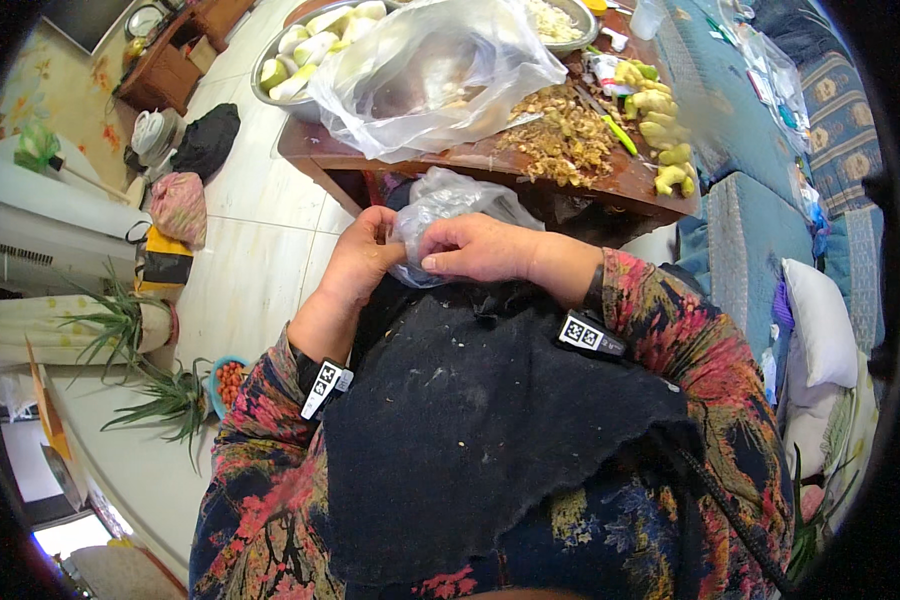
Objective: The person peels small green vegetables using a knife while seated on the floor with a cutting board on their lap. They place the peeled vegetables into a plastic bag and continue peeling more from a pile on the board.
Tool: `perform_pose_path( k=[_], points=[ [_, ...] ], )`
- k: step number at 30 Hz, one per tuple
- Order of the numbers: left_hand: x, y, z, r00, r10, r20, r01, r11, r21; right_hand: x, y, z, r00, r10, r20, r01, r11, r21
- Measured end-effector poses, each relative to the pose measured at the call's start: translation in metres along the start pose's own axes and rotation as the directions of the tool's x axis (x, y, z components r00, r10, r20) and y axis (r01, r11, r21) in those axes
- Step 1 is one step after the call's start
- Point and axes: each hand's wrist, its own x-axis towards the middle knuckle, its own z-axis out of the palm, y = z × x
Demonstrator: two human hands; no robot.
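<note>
Over my lap, at the near edge of a wooden table, both hands are on a crumpled clear plastic bag. My left hand pinches its left side between thumb and fingers. From the right, my right hand grips the bag with curled fingers. What the bag holds cannot be made out. A dark cloth covers my lap. Beyond my hands, a larger open plastic bag lies on the table, partly over a metal bowl of peeled, pale green-white vegetable pieces.
Brown peelings, a green-handled knife and ginger roots lie on the table's right part. A bowl of shredded pale food stands behind. Blue sofa cushions are at right; potted aloe plants and a yellow-black bag at left.
</note>
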Motion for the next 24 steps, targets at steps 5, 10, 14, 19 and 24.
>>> perform_pose_path(
  k=[5, 10, 14, 19, 24],
  points=[
    [-0.018, 0.022, 0.011, 0.907, 0.42, -0.032, -0.393, 0.872, 0.291, 0.018, -0.006, -0.003, 0.934, 0.358, -0.009, -0.343, 0.902, 0.262],
    [-0.034, 0.058, 0.008, 0.862, 0.456, 0.222, -0.427, 0.888, -0.169, 0.028, 0.004, -0.008, 0.772, 0.634, 0.029, -0.602, 0.717, 0.352],
    [-0.026, 0.077, 0.003, 0.817, 0.516, 0.259, -0.247, 0.718, -0.65, -0.001, 0.019, -0.038, 0.716, 0.695, -0.068, -0.669, 0.71, 0.22],
    [0.017, 0.059, 0.017, 0.902, 0.293, 0.317, 0.008, 0.723, -0.691, -0.072, 0.014, -0.052, 0.864, 0.503, -0.035, -0.484, 0.808, -0.336],
    [0.048, 0.017, 0.045, 0.928, 0.122, 0.351, 0.151, 0.74, -0.656, -0.172, -0.017, -0.068, 0.995, 0.07, -0.075, -0.067, 0.997, 0.041]
  ],
)
